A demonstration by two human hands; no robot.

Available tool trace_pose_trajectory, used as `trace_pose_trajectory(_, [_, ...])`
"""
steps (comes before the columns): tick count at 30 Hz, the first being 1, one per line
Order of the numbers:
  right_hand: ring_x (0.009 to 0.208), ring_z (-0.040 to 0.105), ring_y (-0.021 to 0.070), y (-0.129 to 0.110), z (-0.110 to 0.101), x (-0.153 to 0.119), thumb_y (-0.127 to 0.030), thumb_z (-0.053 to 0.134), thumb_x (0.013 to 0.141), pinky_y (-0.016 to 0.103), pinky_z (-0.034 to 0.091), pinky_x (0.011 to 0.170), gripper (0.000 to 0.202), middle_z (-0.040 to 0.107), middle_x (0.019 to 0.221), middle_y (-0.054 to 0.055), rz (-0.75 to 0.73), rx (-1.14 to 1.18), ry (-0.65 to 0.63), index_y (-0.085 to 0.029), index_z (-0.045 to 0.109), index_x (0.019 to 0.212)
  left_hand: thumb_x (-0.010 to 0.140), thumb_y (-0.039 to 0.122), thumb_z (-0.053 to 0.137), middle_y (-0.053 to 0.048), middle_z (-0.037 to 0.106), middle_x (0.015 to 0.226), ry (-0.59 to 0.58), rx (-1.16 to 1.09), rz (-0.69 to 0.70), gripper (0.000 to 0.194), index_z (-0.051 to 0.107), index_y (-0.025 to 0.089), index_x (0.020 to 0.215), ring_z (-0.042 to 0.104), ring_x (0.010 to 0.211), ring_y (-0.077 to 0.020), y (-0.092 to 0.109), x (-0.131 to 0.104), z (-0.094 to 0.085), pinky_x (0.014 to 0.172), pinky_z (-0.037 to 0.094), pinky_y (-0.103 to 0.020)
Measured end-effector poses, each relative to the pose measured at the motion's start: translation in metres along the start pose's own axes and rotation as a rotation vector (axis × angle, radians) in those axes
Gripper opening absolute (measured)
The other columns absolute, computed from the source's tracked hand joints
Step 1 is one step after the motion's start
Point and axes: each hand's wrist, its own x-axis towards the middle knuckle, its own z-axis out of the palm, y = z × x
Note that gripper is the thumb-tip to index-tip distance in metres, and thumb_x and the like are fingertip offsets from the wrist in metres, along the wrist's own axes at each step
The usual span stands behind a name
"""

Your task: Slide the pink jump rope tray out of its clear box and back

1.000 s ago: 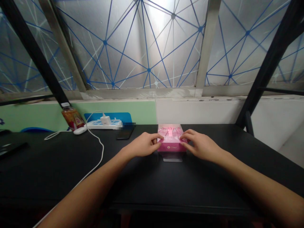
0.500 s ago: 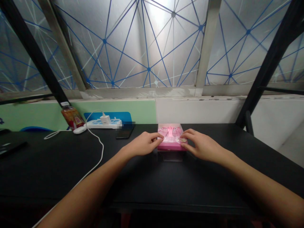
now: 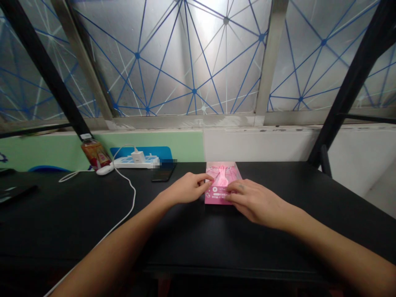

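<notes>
A small pink box (image 3: 218, 199) lies on the black table in front of me. Its upper part shows pale pink thin strands (image 3: 221, 175) bunched at the middle, perhaps a cable. White print runs across the front panel. My left hand (image 3: 192, 187) grips the box's left edge, its thumb and fingertips drawn together there. From the right, my right hand (image 3: 258, 202) reaches over the front panel, bent fingers pressed on its right part and covering some of the print. The right thumb is not clearly visible.
Left of the box are a dark phone (image 3: 163, 172) and a white power strip (image 3: 134, 162) with a charger (image 3: 137, 156) plugged in. A white cable (image 3: 134, 198) runs toward me across the table (image 3: 198, 239). Farther left stands a drink bottle (image 3: 95, 152) by a black post.
My right hand has moved left and toward me, from the box's right edge onto its front. The printed front panel now shows, where a clear flap stuck out before. My left hand stays put.
</notes>
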Motion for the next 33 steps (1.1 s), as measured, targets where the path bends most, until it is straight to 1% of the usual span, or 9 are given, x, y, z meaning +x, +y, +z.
trace_pose_trajectory(4, [0.114, 0.051, 0.0299, 0.007, 0.007, -0.002, -0.019, 0.056, 0.086, 0.047, 0.045, 0.092, 0.042, 0.055, 0.125, 0.015, 0.080, -0.017, 0.053, -0.020, 0.054, 0.128, 0.095, 0.037, 0.043, -0.001, 0.069, 0.077, -0.007, 0.007, 0.007, 0.034, 0.066, 0.022, 0.114, 0.059, 0.062, -0.0133, 0.002, 0.000, -0.001, 0.059, 0.037, -0.022])
trace_pose_trajectory(7, [0.115, 0.050, 0.0323, 0.006, 0.003, -0.003, -0.029, 0.065, 0.081, 0.049, 0.043, 0.093, 0.046, 0.055, 0.124, 0.014, 0.086, -0.008, 0.044, -0.022, 0.055, 0.125, 0.096, 0.037, 0.042, 0.000, 0.068, 0.072, -0.008, 0.020, 0.014, 0.034, 0.067, 0.022, 0.113, 0.057, 0.059, -0.0126, 0.003, -0.001, -0.001, 0.057, 0.036, -0.022])
trace_pose_trajectory(10, [0.109, 0.054, 0.0298, 0.001, -0.005, -0.003, -0.033, 0.062, 0.085, 0.046, 0.043, 0.091, 0.030, 0.060, 0.115, 0.013, 0.047, 0.004, -0.012, -0.021, 0.062, 0.112, 0.095, 0.038, 0.044, 0.000, 0.067, 0.071, -0.008, -0.002, 0.010, 0.033, 0.066, 0.022, 0.114, 0.058, 0.059, -0.0130, 0.001, 0.000, -0.001, 0.057, 0.036, -0.022])
trace_pose_trajectory(12, [0.101, 0.057, 0.0254, -0.004, -0.009, -0.001, -0.029, 0.056, 0.088, 0.040, 0.044, 0.089, 0.020, 0.064, 0.107, 0.010, 0.003, 0.038, -0.068, -0.020, 0.065, 0.105, 0.093, 0.038, 0.048, 0.000, 0.067, 0.070, -0.002, -0.012, 0.008, 0.032, 0.065, 0.021, 0.114, 0.059, 0.060, -0.0132, 0.000, 0.000, 0.000, 0.058, 0.037, -0.021])
trace_pose_trajectory(15, [0.090, 0.060, 0.0210, -0.010, -0.012, 0.001, -0.021, 0.051, 0.090, 0.035, 0.045, 0.082, 0.018, 0.067, 0.096, 0.006, -0.053, 0.093, -0.151, -0.021, 0.066, 0.099, 0.089, 0.038, 0.054, 0.001, 0.067, 0.068, 0.015, -0.001, -0.005, 0.031, 0.066, 0.021, 0.112, 0.057, 0.058, -0.0128, -0.001, 0.000, 0.001, 0.057, 0.037, -0.021])
trace_pose_trajectory(19, [0.083, 0.061, 0.0196, -0.015, -0.009, 0.001, -0.016, 0.051, 0.086, 0.031, 0.045, 0.074, 0.018, 0.068, 0.090, 0.005, -0.098, 0.162, -0.219, -0.021, 0.068, 0.091, 0.088, 0.038, 0.055, 0.000, 0.067, 0.067, 0.053, 0.006, -0.057, 0.031, 0.068, 0.020, 0.108, 0.058, 0.058, -0.0130, 0.000, 0.002, 0.002, 0.056, 0.036, -0.021])
trace_pose_trajectory(22, [0.083, 0.062, 0.0189, -0.016, -0.009, -0.001, -0.014, 0.055, 0.082, 0.030, 0.046, 0.072, 0.018, 0.068, 0.092, 0.004, -0.097, 0.236, -0.237, -0.021, 0.069, 0.090, 0.087, 0.038, 0.055, 0.000, 0.068, 0.068, 0.086, 0.011, -0.083, 0.030, 0.069, 0.020, 0.106, 0.059, 0.059, -0.0134, 0.000, 0.004, 0.003, 0.055, 0.037, -0.021])
trace_pose_trajectory(26, [0.087, 0.063, 0.0175, -0.020, -0.016, -0.003, -0.016, 0.060, 0.081, 0.028, 0.048, 0.079, 0.019, 0.069, 0.091, 0.002, -0.098, 0.384, -0.277, -0.022, 0.071, 0.095, 0.087, 0.038, 0.055, 0.000, 0.069, 0.070, 0.124, 0.026, -0.088, 0.029, 0.070, 0.023, 0.106, 0.060, 0.061, -0.0143, 0.000, 0.009, 0.005, 0.056, 0.037, -0.022])
trace_pose_trajectory(33, [0.083, 0.064, 0.0155, -0.032, -0.029, -0.005, -0.020, 0.067, 0.080, 0.023, 0.050, 0.076, 0.020, 0.070, 0.092, 0.002, -0.149, 0.604, -0.430, -0.019, 0.073, 0.099, 0.088, 0.044, 0.053, -0.001, 0.071, 0.071, 0.174, 0.099, -0.150, 0.031, 0.073, 0.023, 0.099, 0.062, 0.065, -0.0173, 0.001, 0.025, 0.006, 0.055, 0.036, -0.025])
